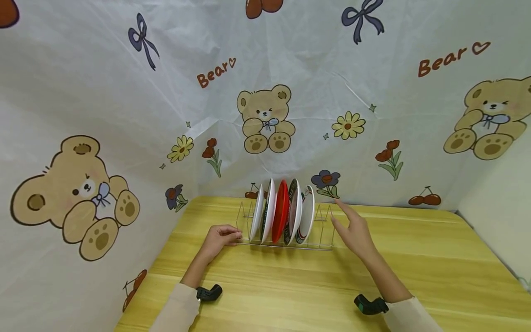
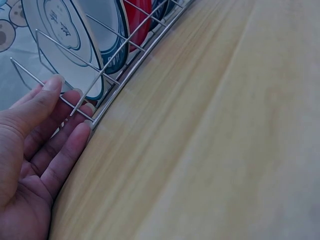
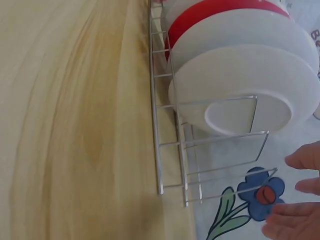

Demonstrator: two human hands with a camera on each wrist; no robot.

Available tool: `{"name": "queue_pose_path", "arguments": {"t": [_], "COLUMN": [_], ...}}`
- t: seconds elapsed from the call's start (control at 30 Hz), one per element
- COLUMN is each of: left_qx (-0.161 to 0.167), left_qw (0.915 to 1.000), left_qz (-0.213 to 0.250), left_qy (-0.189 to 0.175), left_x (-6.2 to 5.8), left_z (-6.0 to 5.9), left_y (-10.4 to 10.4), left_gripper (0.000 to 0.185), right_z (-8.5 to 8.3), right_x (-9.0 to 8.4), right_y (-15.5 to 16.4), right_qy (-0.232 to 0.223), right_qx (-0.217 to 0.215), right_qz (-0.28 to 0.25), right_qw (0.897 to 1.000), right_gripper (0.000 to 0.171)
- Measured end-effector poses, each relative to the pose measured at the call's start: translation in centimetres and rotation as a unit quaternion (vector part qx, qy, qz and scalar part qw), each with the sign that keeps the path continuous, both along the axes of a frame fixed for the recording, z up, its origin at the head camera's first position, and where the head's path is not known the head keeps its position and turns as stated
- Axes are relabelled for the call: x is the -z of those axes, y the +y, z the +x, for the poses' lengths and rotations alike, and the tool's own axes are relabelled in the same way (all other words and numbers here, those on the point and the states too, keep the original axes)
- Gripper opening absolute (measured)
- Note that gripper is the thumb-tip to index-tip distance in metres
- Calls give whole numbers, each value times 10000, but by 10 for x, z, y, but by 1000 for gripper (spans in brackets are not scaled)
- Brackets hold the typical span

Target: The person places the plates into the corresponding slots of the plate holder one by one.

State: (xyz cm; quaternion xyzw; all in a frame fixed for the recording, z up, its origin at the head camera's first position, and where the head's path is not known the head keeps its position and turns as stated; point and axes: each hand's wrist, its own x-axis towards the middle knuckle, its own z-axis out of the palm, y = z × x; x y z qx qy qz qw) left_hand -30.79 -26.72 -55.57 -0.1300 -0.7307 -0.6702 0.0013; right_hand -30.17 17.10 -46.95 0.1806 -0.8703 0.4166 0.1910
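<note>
A wire dish rack (image 1: 319, 249) stands on the table, with several plates upright in its slots. A red plate (image 1: 280, 213) is in the middle; a white plate (image 1: 256, 216) stands leftmost, and a white patterned dish (image 1: 307, 214) is rightmost, its white underside showing in the right wrist view. My left hand (image 1: 218, 239) pinches the rack's left end, thumb above and fingers beneath the wires in the left wrist view. Beside the right end is my right hand (image 1: 354, 233), fingers extended and apart from the wires in the right wrist view, holding nothing.
The wood-grain table (image 1: 265, 286) extends in front of the rack and to both sides. A white cloth (image 1: 307, 78) printed with bears and flowers hangs behind and along the left. A pale wall (image 1: 498, 221) borders the right side.
</note>
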Motion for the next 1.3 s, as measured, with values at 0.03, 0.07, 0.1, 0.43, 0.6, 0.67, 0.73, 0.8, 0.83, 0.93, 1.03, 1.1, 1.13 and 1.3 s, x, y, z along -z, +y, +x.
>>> {"name": "queue_pose_path", "arguments": {"t": [0.03, 0.07, 0.1, 0.43, 0.6, 0.67, 0.73, 0.8, 0.83, 0.93, 1.03, 1.1, 1.13, 1.3], "left_qx": [0, -1, 2, -9, -23, 35, 125, 211, 246, 319, 437, 534, 577, 729], "left_qw": [10000, 10000, 10000, 10000, 9998, 9997, 9994, 9987, 9983, 9972, 9966, 9962, 9959, 9937], "left_qz": [-1, -6, -6, -45, -192, -238, -318, -436, -496, -632, -650, -658, -676, -821], "left_qy": [-16, -22, -28, -1, 52, 50, 75, 130, 170, 243, 235, 195, 185, 210], "left_x": [0, 0, 0, -1, -3, -4, -5, -6, -7, -10, -12, -12, -12, -10], "left_z": [0, -1, -1, 0, 1, 3, 5, 8, 9, 12, 16, 19, 21, 31], "left_y": [0, -1, -1, 1, 2, 3, 4, 6, 6, 9, 12, 16, 18, 32], "left_gripper": [24, 25, 25, 26, 24, 23, 22, 21, 21, 21, 20, 20, 21, 23], "right_z": [0, 0, 0, -1, -1, -3, -5, -7, -9, -15, -20, -23, -24, -32], "right_x": [2, 4, 6, 12, 12, 12, 13, 13, 13, 13, 13, 13, 13, 15], "right_y": [2, 4, 6, 15, 16, 16, 16, 16, 17, 18, 21, 24, 26, 33], "right_qy": [-192, -401, -605, -2203, -2208, -2198, -2171, -2120, -2107, -2018, -1937, -1848, -1813, -1708], "right_qx": [-67, -154, -253, -1042, -1023, -997, -934, -883, -847, -843, -894, -886, -892, -773], "right_qz": [-41, -130, -231, -1300, -1416, -1418, -1421, -1419, -1444, -1430, -1418, -1379, -1374, -1337], "right_qw": [9998, 9990, 9976, 9611, 9595, 9600, 9612, 9629, 9631, 9653, 9666, 9690, 9697, 9731], "right_gripper": [60, 61, 61, 64, 59, 56, 52, 48, 46, 42, 42, 42, 42, 39]}}
